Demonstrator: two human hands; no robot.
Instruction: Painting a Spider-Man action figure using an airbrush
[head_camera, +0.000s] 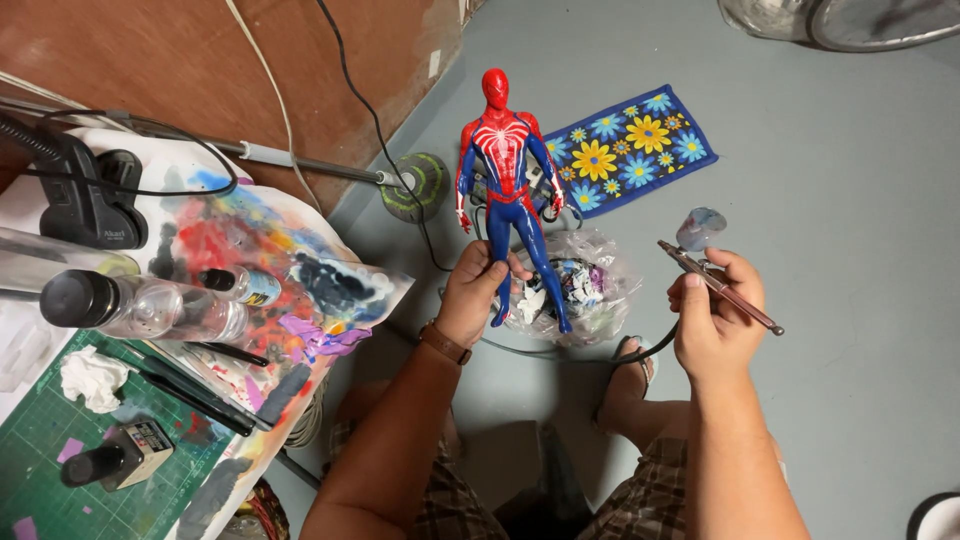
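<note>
The head view looks down on a seated person whose left hand (478, 290) is wrapped around one leg of a red and blue superhero figure (508, 190), holding it upright above the grey floor (840, 230). The figure serves as the landmark here: it stands out in front of the person's knees, its feet level with the fingers that grip it, its head pointing away from the camera. Right of the figure, and well apart from it, the right hand (715, 320) is closed around an airbrush (715, 285), whose slim body lies slanted across the fingers with its small paint cup (701, 228) uppermost and its nozzle aimed toward the figure. A dark hose (600, 355) runs from under that hand back toward the figure's feet. Directly behind the figure's legs sits a clear plastic bag (585, 290) holding small white and coloured bits, resting on the floor. Beyond the figure, up and to its right, lies a blue cloth with yellow flowers (630, 145). Left of the figure stands the desk (60, 470), covered with a paint-smeared sheet (270, 250); on it lie clear bottles (150, 305) with dark caps, black brushes (200, 390) and a crumpled white tissue (92, 378).
</note>
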